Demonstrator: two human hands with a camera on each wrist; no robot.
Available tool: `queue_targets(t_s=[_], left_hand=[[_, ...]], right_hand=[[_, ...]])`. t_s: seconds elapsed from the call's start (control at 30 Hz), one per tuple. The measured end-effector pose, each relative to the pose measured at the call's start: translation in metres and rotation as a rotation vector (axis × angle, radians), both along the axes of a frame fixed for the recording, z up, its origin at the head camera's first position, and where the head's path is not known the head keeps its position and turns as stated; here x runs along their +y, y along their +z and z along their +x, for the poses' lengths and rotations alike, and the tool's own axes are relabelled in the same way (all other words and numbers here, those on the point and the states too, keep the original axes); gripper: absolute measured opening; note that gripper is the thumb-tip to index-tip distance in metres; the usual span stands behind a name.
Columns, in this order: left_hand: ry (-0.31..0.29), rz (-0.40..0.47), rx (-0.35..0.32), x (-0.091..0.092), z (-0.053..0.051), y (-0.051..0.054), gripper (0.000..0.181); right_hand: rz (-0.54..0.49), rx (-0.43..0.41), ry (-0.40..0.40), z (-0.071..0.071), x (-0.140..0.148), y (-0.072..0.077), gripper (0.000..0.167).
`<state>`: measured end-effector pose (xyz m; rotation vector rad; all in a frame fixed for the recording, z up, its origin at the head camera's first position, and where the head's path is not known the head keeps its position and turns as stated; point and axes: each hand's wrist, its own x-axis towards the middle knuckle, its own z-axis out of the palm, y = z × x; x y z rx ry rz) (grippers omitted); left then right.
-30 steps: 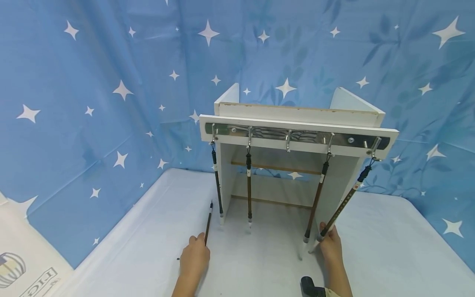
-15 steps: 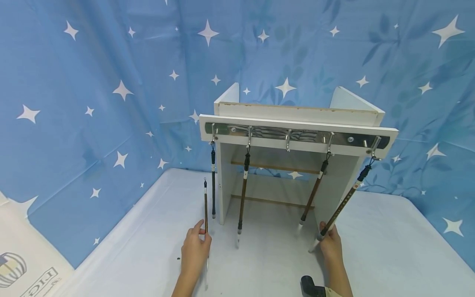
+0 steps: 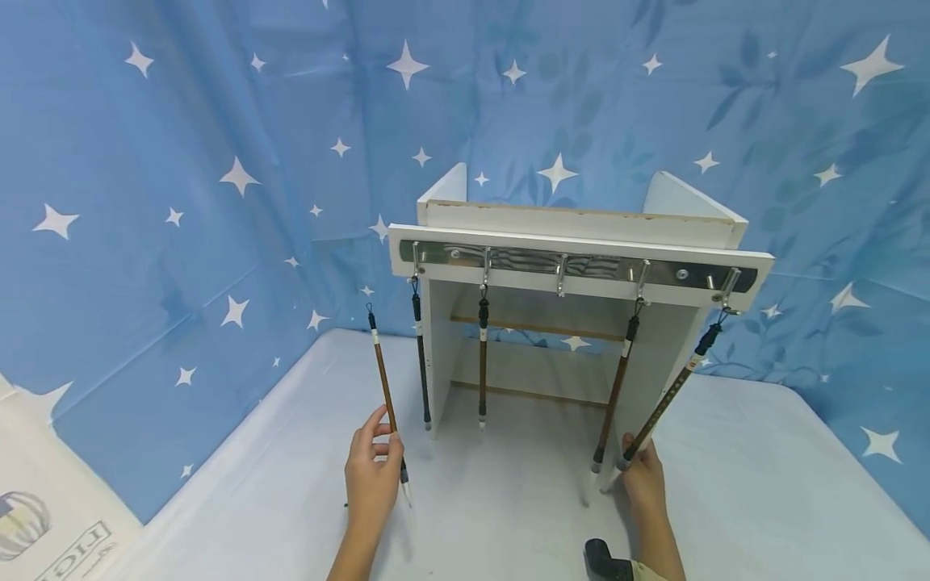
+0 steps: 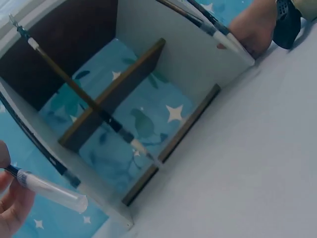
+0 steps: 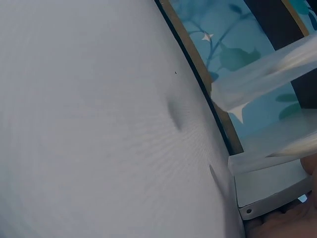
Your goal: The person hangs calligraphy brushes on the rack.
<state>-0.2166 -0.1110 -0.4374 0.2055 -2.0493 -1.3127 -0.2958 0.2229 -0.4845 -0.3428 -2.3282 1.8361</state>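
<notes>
My left hand point(image 3: 372, 476) pinches a calligraphy brush point(image 3: 383, 375) near its lower end. That brush leans left, its hanging loop up and its tip down, clear of the table; in the left wrist view a clear cap point(image 4: 55, 192) covers its bristles. To its right stands a white wooden rack point(image 3: 581, 216) with a metal hook strip point(image 3: 508, 258). Several calligraphy brushes hang there, including a dark one point(image 3: 423, 363) and a brown one point(image 3: 483, 355); the middle hook point(image 3: 562, 274) is bare. My right hand point(image 3: 645, 484) grips the rack's right side panel point(image 5: 272, 198), partly behind the rightmost brush point(image 3: 668, 395).
A white cloth point(image 3: 240, 492) covers the table under the rack. Behind hangs a blue curtain point(image 3: 218, 105) with white stars. A small dark bit point(image 3: 345, 505) lies left of my left hand, and a printed pale sheet point(image 3: 58, 484) is at the far left.
My left hand has turned the brush over, from loop hidden below to loop up, and moved it slightly left and up. The hanging brushes swing a little. My right hand stays at the panel.
</notes>
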Motion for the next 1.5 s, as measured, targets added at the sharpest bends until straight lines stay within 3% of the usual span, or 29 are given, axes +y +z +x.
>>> queue_targets(t_s=[0.27,0.43,0.53,0.8,0.97,1.1,1.3,1.5], left_hand=[[-0.028,-0.020,0.159,0.009,0.009,0.016,0.051],[-0.092,-0.162,0.408,0.027,0.015,0.022,0.057],[-0.155,-0.200,0.486,0.042,0.016,0.024,0.057],[-0.280,-0.190,0.491,0.084,0.013,0.022,0.056],[-0.306,-0.147,0.494,0.106,0.010,0.025,0.057],[-0.315,-0.094,0.542,0.121,0.010,0.029,0.056],[-0.396,-0.144,0.627,0.136,0.005,0.037,0.054],[-0.406,-0.179,0.599,0.138,0.003,0.027,0.054]], right_hand=[[-0.005,0.007,-0.012,-0.003,-0.003,-0.003,0.069],[-0.007,0.004,-0.020,-0.003,-0.003,-0.003,0.069],[-0.007,0.009,-0.019,-0.003,-0.002,-0.003,0.068],[0.017,0.000,-0.046,-0.005,-0.002,-0.002,0.069],[0.004,-0.003,-0.040,-0.004,-0.002,0.000,0.069],[0.000,-0.009,-0.033,-0.003,-0.001,0.003,0.072],[0.011,-0.029,-0.049,-0.003,0.000,0.005,0.079],[0.006,-0.021,-0.038,-0.002,0.001,0.003,0.073]])
